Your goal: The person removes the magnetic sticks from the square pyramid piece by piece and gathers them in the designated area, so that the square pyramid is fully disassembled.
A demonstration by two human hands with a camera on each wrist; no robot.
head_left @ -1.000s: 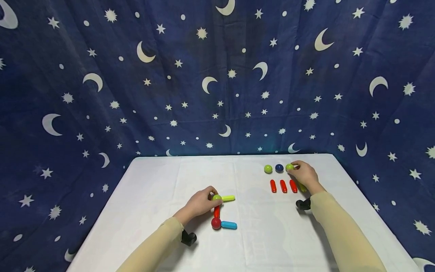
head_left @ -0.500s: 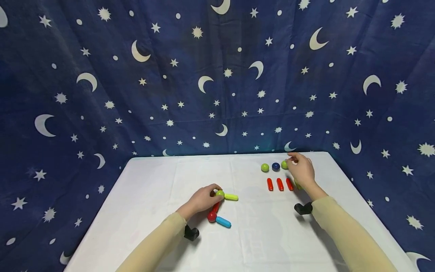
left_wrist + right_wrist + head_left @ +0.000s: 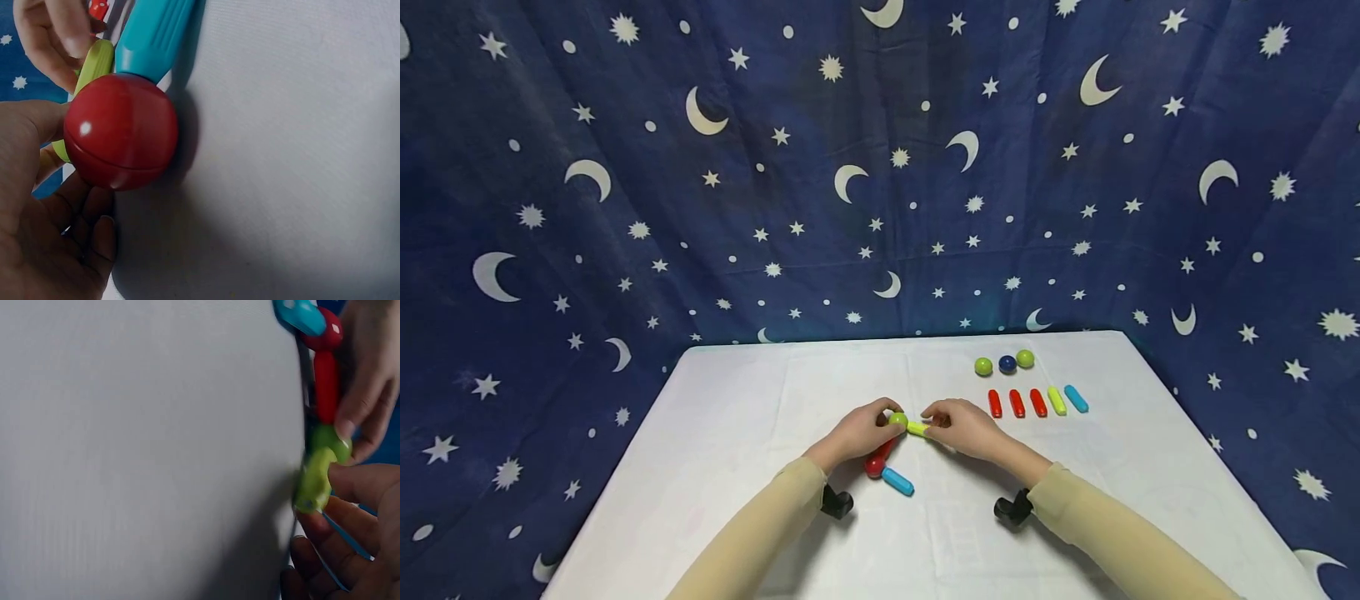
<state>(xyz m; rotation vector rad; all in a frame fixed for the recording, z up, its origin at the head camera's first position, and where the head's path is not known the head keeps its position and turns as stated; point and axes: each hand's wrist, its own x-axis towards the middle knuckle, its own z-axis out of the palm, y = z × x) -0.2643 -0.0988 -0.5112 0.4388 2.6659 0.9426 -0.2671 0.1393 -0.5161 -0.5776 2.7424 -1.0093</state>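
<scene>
In the head view my left hand (image 3: 859, 432) pinches a lime-green ball (image 3: 898, 420) between thumb and fingers. From that ball a red rod (image 3: 886, 448) runs to a red ball (image 3: 874, 466), which carries a blue rod (image 3: 898, 481). A yellow-green rod (image 3: 916, 427) points right from the green ball. My right hand (image 3: 966, 429) has thumb and fingers around its outer end; the right wrist view shows the thumb on the yellow-green rod (image 3: 315, 481). In the left wrist view the red ball (image 3: 122, 131) hides the left fingertips and most of the green ball.
At the back right of the white table (image 3: 760, 383) lie two green balls (image 3: 983, 367) with a dark blue ball (image 3: 1007, 364) between them. Before them is a row of red rods (image 3: 1017, 403), a yellow-green rod (image 3: 1057, 400) and a blue rod (image 3: 1076, 397). A starry curtain (image 3: 775, 208) hangs behind.
My right hand has left the far green ball at the back right and come left to the yellow-green rod. The left hand has shifted slightly right with the joined pieces, which have turned.
</scene>
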